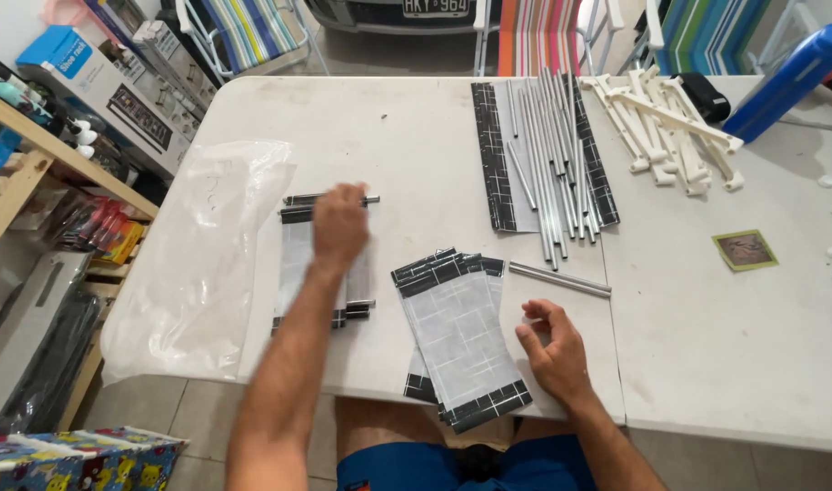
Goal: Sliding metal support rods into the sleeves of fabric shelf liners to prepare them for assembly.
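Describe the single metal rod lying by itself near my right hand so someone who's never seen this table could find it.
Start at the white folding table and find the fanned stack of grey sheets with black checked ends at its front edge. Just beyond the right hand lies one short silver metal rod, slightly slanted. Unlike the bundle of longer silver rods farther back, it lies alone on bare tabletop.

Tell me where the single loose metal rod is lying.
In the head view the single metal rod lies on the white table, just beyond the right hand, between the fanned stack of grey sheets and the bundle of rods farther back.
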